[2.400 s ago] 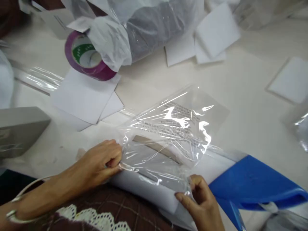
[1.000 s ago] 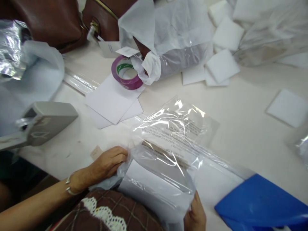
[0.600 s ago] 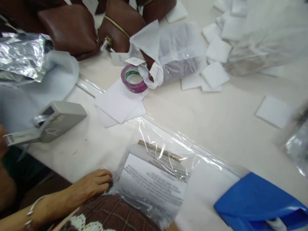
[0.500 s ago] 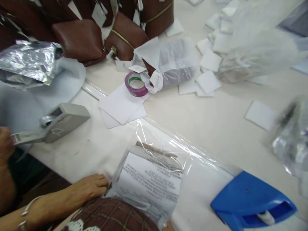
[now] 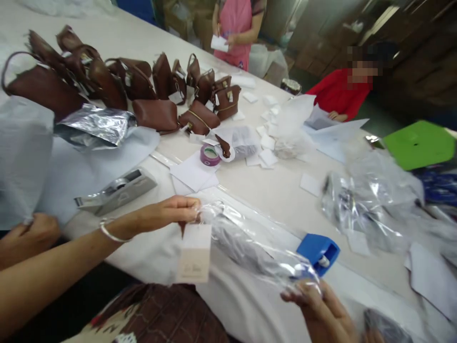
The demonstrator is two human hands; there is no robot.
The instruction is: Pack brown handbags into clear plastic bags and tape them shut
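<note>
So far the packing looks nearly done: a dark item already sits inside the clear plastic bag (image 5: pixel 250 245), which is stretched in the air between both hands just above the near edge of the desk (image 5: pixel 271 190). What seems left, judging by the loose ends, is closing or sealing the bag. The left hand (image 5: pixel 167 214) pinches the bag's upper left end, its fingers (image 5: pixel 187 206) closed tight on the gathered plastic, and a pale paper tag (image 5: pixel 194 252) hangs straight down from that spot. The right hand (image 5: pixel 321 309) grips the lower right end, fingers curled around the crinkled plastic. The bag runs slanting from one hand down to the other, touching both.

Just behind the bag's right end sits a blue tape dispenser (image 5: pixel 317 247). Farther back lie a purple tape roll (image 5: pixel 210 155), white paper squares (image 5: pixel 194 174) and a row of brown handbags (image 5: pixel 157 114). A grey dispenser (image 5: pixel 117 190) lies left of the bag. Another person's hand (image 5: pixel 30 236) holds white wrapping at the left edge.
</note>
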